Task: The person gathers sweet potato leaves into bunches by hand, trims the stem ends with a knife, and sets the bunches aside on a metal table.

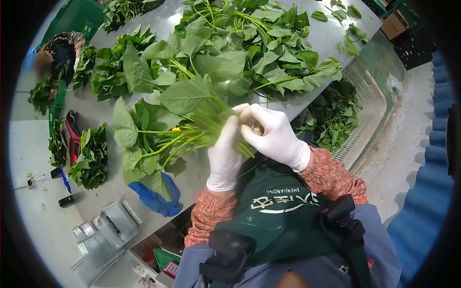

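Note:
Both my hands wear white gloves and meet over a grey table (105, 108). My left hand (224, 154) is closed around the stems of a bunch of leafy greens (163, 122), whose broad leaves fan out to the left. My right hand (274, 135) pinches the cut stem ends of the same bunch, touching my left fingers. My patterned sleeves and green apron fill the lower middle of the view.
A big loose pile of greens (245, 45) lies just beyond my hands, with smaller bundles (91, 156) to the left. A blue cloth (156, 199), a red scale (73, 137) and clear plastic boxes (103, 230) sit on the left. A white crate (367, 103) holds greens at right. Another person (60, 50) works far left.

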A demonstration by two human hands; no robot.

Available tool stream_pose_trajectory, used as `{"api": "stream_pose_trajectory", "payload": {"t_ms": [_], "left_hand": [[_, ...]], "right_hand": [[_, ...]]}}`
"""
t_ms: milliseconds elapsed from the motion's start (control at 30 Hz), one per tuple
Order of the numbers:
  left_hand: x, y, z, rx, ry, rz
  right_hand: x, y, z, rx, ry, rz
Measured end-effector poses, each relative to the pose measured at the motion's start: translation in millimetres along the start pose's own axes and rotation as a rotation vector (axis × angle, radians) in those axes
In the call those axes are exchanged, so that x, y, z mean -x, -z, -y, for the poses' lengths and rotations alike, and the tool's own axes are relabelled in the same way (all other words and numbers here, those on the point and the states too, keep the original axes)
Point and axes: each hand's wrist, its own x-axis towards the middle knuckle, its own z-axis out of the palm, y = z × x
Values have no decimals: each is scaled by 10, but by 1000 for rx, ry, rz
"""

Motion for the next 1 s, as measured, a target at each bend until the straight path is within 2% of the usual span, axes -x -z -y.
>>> {"api": "stream_pose_trajectory", "payload": {"t_ms": [67, 133, 167, 200, 233, 300, 333, 367, 400, 500, 567, 700, 767, 833, 900, 933, 1000], "left_hand": [[14, 18, -43, 56, 27, 22], [-20, 69, -49, 94, -8, -6], [-22, 22, -74, -37, -98, -202], [-41, 71, -136, -49, -161, -170], [-55, 132, -236, -58, -227, -139], [-46, 118, -393, -95, -343, -291], [14, 116, -523, 3, -248, -58], [49, 17, -524, -52, -266, -228], [19, 1, -519, -92, -294, -230], [-9, 52, -426, -176, -280, -205], [2, 171, -383, -84, -239, -98], [-5, 32, -412, -104, -309, -203], [12, 35, -458, -126, -316, -230], [39, 16, -496, -175, -326, -261], [57, 66, -536, -149, -323, -250], [59, 103, -550, -131, -324, -241], [27, 178, -541, -94, -316, -233]], "right_hand": [[25, 7, 37, -19, 9, 4], [45, -33, -136, -13, 169, -131], [51, -36, -201, -8, 251, -198], [81, 31, -123, -356, -47, -191], [43, 132, -69, -435, -30, -313], [-78, 410, -169, -783, 106, -464], [-134, 541, -187, -768, 130, -494], [-178, 661, -199, -754, 155, -526], [-238, 742, -184, -741, 157, -471], [-485, 904, 35, -299, -56, -267], [-864, 930, 12, -74, 49, -218], [-1784, 1011, -261, 754, 317, -296], [-2066, 960, -339, 1008, 200, -277], [-2264, 932, -384, 1202, 67, -136], [-2371, 1026, -341, 1072, -31, -22], [-2316, 1081, -318, 1003, 195, -93], [-2098, 1147, 111, 1084, 364, -103]]}}
